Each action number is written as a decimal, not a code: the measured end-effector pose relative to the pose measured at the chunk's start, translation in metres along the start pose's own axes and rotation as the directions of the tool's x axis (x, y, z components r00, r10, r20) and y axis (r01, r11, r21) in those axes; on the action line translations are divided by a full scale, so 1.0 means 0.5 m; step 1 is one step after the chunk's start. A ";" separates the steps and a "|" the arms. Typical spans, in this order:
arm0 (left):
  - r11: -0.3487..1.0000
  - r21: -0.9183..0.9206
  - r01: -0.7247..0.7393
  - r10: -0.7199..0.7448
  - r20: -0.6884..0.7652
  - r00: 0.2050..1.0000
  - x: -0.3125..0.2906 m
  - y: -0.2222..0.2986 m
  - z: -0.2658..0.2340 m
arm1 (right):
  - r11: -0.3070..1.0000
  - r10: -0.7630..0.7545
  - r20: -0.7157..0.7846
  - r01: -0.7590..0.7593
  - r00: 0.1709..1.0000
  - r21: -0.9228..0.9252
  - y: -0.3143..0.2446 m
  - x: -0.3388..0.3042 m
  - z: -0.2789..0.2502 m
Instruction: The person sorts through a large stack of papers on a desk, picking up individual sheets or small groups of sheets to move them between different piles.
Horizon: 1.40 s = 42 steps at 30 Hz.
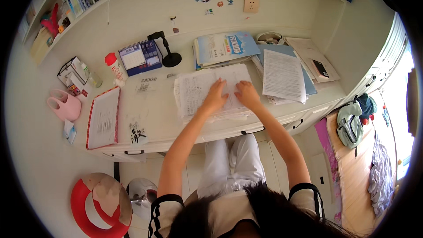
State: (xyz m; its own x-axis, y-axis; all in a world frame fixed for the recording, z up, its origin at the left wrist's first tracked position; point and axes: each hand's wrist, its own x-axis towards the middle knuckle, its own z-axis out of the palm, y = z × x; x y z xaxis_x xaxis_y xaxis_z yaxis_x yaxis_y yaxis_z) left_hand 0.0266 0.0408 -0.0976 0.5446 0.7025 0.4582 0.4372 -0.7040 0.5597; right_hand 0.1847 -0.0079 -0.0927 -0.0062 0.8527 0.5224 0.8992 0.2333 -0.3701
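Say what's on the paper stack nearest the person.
The left hand and right hand rest on its top sheet, covering part of it. Sheets beneath show only at the edges; the rest is covered.

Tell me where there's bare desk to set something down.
The widest free patch of desk lies between the red-edged papers and the central paper stack, broken by black markings. A smaller one lies right of the blue folder, before the phone. Crowded: the back, with calendar, lamp and books, and the stack, under the left hand and right hand.

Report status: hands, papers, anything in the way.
Left hand, right hand on papers. Papers stacked, edges uneven. Only hands cover them; books close behind.
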 end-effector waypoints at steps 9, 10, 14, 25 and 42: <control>0.927 0.373 0.025 -0.139 0.282 0.949 -0.075 0.026 -0.175 | 0.451 0.183 0.598 -0.607 0.780 0.654 -0.073 0.048 0.022; 0.926 0.376 0.023 -0.138 0.281 0.950 -0.077 0.026 -0.178 | 0.312 0.187 0.597 -0.623 0.780 0.717 -0.069 0.046 0.024; 0.939 0.342 0.025 -0.126 0.276 0.953 -0.085 0.014 -0.180 | 0.137 0.137 0.630 -0.645 0.764 0.752 -0.077 0.045 0.008; 0.967 0.254 0.027 -0.117 0.346 0.931 -0.088 -0.004 -0.189 | 0.141 0.185 0.688 -0.712 0.702 0.688 -0.086 0.039 -0.012; 0.963 0.226 -0.144 0.134 0.059 0.989 -0.096 0.034 -0.129 | 0.172 0.234 0.537 -0.578 0.810 0.798 -0.137 0.047 0.019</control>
State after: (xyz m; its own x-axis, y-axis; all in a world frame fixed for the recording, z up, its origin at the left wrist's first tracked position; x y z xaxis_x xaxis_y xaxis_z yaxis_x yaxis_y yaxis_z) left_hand -0.0382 0.0020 -0.0656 0.6397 0.5946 0.4871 0.5048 -0.8029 0.3172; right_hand 0.1188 0.0008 -0.0625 -0.0298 0.9967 -0.0757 -0.1907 -0.0801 -0.9784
